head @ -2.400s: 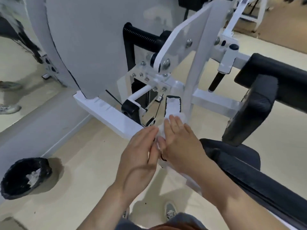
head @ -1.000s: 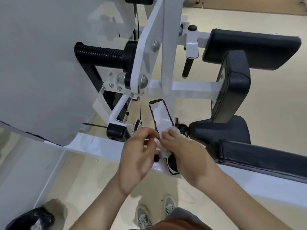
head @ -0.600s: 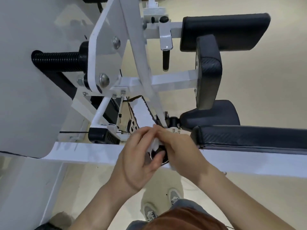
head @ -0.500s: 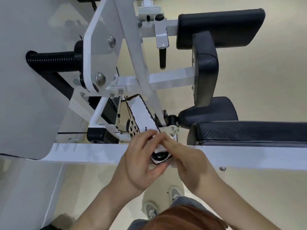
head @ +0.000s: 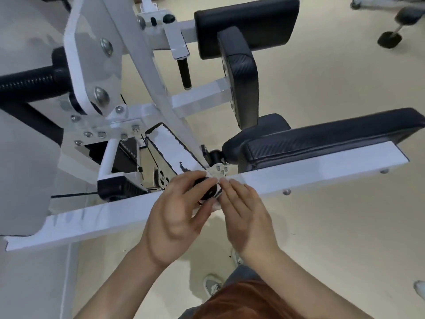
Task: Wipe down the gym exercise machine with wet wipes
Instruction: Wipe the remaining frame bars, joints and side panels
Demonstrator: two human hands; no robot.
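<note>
Down at the joint of the exercise machine (head: 103, 217), where the white beam meets the slanted upright, both hands are close together, nearly touching. The left hand (head: 179, 212) has its fingers and thumb curled around a small black knob (head: 207, 192), while the right hand (head: 246, 212) lies flatter, its fingers fairly straight and reaching in from the other side. The wet wipe (head: 215, 204) shows only as a scrap of white between them, just under the knob. I can't tell which hand actually has it. It looks thin, limp and damp, so it would likely bunch up or snag on the bolts nearby. Wadding it under the fingertips or wrapping it round the knob seems the surest hold. The steel frame looks heavy and rigid, though the knob might turn, so bracing it makes sense.
</note>
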